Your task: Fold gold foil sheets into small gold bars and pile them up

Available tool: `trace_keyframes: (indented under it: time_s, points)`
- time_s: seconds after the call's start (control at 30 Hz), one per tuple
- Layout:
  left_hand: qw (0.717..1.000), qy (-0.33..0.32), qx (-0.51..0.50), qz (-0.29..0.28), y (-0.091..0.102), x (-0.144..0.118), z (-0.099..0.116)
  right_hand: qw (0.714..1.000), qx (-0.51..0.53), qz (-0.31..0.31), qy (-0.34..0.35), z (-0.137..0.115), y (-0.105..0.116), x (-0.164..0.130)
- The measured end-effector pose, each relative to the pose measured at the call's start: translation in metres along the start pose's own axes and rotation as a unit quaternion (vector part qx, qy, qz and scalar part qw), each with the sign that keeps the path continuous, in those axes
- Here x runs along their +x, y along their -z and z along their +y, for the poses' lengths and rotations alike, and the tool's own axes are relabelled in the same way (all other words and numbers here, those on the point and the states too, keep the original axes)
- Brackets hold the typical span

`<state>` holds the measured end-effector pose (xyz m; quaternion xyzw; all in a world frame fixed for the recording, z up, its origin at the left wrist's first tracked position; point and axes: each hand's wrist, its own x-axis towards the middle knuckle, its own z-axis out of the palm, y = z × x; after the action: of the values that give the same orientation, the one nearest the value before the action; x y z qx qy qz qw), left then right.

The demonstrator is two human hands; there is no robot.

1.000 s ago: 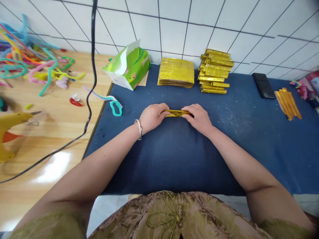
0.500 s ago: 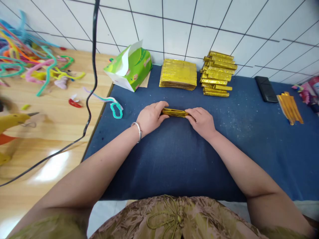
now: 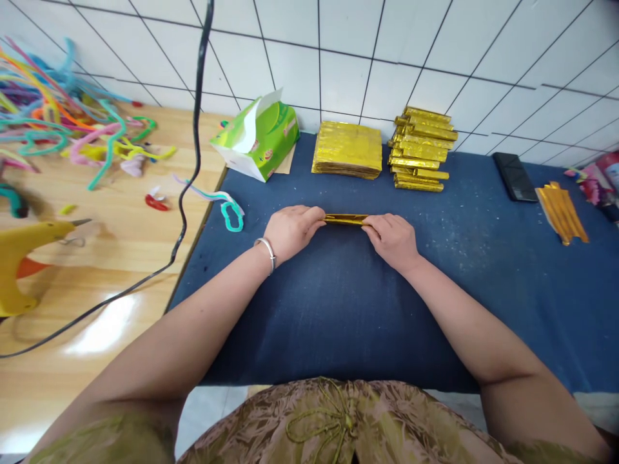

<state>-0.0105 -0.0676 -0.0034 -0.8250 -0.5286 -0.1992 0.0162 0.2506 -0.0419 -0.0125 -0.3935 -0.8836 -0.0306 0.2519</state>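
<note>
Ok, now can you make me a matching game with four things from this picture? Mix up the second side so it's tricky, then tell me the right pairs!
Things:
1. gold strip
2. phone
3. bangle
4. box

Clues:
A. black, lying on the blue surface
B. green and white, near the tiled wall
C. held by the left hand at one end and the right hand at the other
D. silver, worn next to the left hand

Right pairs: 1-C, 2-A, 3-D, 4-B
</note>
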Motion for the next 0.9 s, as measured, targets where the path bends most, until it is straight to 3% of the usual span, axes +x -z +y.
trace_keyframes:
  time_s: [0.13, 0.27, 0.5, 0.67, 0.9]
  points:
    - [0.999, -0.013, -0.040, 0.008, -0.001, 0.000, -0.003, 1.000, 0.015, 0.002, 0.002, 0.000, 0.002, 0.001]
    - [0.994, -0.074, -0.078, 0.031, 0.002, 0.000, -0.006, 0.999, 0.040, -0.006, 0.012, -0.001, 0.004, 0.003]
    - [0.993, -0.111, -0.011, 0.028, 0.010, -0.002, -0.006, 0.995, 0.082, -0.035, 0.044, 0.003, 0.006, 0.003]
    - [0.995, -0.082, -0.055, 0.012, 0.004, -0.006, -0.007, 0.992, 0.104, -0.054, 0.049, 0.005, 0.005, 0.005]
    - [0.993, -0.022, -0.110, -0.022, 0.001, -0.013, -0.004, 0.988, 0.136, -0.073, 0.003, 0.003, 0.006, 0.006]
